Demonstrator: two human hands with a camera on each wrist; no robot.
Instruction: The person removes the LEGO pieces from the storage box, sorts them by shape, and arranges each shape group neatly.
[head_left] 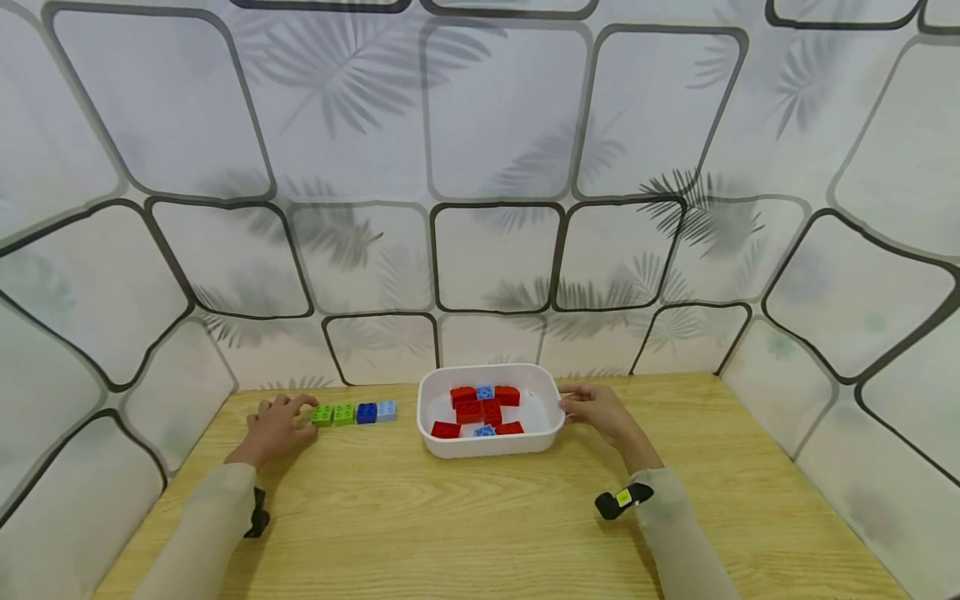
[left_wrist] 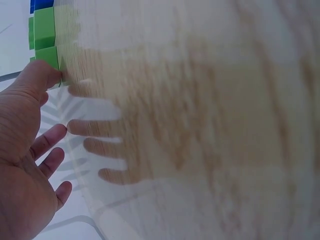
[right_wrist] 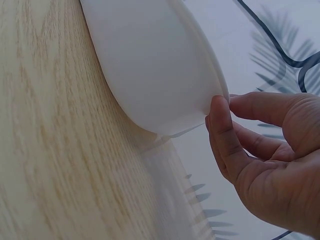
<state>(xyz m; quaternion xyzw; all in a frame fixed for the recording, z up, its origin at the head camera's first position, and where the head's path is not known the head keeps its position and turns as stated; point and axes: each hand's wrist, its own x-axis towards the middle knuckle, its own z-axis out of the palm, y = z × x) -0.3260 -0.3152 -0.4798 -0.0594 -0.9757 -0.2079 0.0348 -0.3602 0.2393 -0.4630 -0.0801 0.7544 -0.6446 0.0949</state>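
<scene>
At the left end of a short row of bricks, my left hand (head_left: 276,427) has its thumb and forefinger around the end green toy brick (head_left: 322,415). The thumb overlaps that brick's near face in the left wrist view, while the other fingers spread apart from it. Beside it in the row sit another green brick (head_left: 343,414), a dark blue brick (head_left: 367,413) and a light blue brick (head_left: 386,411). My right hand (head_left: 600,412) pinches the right end of a white plastic tub (head_left: 487,447) between thumb and fingers, at the rim.
Inside the tub lie several red bricks (head_left: 469,412) and a couple of light blue bricks (head_left: 484,392). Everything stands on a wooden table (head_left: 450,525), close to its back edge. A patterned white wall covering (head_left: 498,258) rises behind and at both sides.
</scene>
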